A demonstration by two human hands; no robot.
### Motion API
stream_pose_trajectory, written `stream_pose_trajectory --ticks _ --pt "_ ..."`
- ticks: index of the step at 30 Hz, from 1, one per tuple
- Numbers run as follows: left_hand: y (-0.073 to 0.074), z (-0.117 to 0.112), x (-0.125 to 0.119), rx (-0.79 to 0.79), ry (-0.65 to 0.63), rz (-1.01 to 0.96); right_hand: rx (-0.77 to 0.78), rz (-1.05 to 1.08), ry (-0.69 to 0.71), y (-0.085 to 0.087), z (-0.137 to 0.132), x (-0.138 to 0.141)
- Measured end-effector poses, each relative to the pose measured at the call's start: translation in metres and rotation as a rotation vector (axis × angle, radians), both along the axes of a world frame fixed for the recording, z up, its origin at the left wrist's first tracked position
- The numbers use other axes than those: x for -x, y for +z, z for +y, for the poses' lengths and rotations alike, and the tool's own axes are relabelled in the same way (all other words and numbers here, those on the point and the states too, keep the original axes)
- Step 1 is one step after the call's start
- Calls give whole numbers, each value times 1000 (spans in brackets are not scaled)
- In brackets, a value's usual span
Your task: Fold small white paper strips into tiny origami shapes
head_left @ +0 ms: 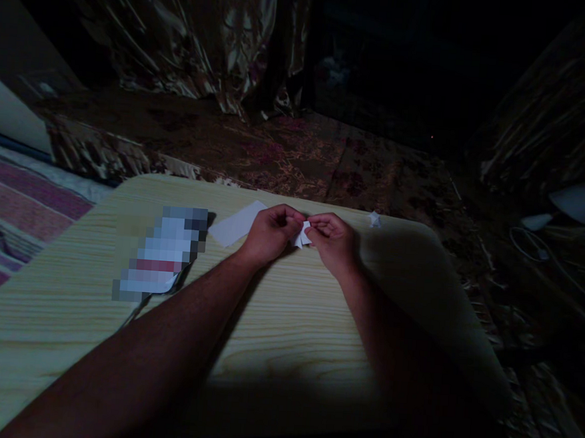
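My left hand (270, 232) and my right hand (334, 240) meet over the far part of a light wooden table (285, 325). Both pinch a small folded piece of white paper (302, 235) between their fingertips, held just above the tabletop. A flat white paper sheet (236, 223) lies on the table just left of my left hand. A tiny white folded paper shape (374, 219) sits near the table's far edge, right of my right hand.
A blurred-out object (162, 253) lies on the table's left part with a dark cord under it. Patterned dark fabric (287, 152) covers the floor beyond the table. A striped cloth (7, 212) lies at the left. White cables (536, 246) lie at the right.
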State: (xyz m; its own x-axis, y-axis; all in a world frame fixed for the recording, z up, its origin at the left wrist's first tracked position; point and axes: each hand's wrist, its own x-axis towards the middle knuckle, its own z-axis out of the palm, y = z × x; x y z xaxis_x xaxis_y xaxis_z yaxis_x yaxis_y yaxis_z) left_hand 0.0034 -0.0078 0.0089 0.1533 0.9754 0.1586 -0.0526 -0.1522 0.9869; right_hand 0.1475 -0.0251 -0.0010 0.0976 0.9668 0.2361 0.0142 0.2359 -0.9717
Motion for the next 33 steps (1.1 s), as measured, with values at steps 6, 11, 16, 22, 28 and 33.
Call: stream_pose_trajectory --ticks 6,11,16,22,28,33 --pt "0 1 1 2 14 23 -24 -26 -38 -1 -1 0" --pt "-1 1 1 -6 26 29 -8 -28 -18 -3 0 0" --pt "-2 1 1 6 31 19 -6 -16 15 -4 1 -1" --pt "-4 1 0 13 20 16 -31 -42 58 -1 -1 -2" --pt "-2 0 -1 9 14 7 11 -97 76 0 -2 -5" --pt "0 -1 -1 -2 2 3 41 -85 56 -2 0 -6"
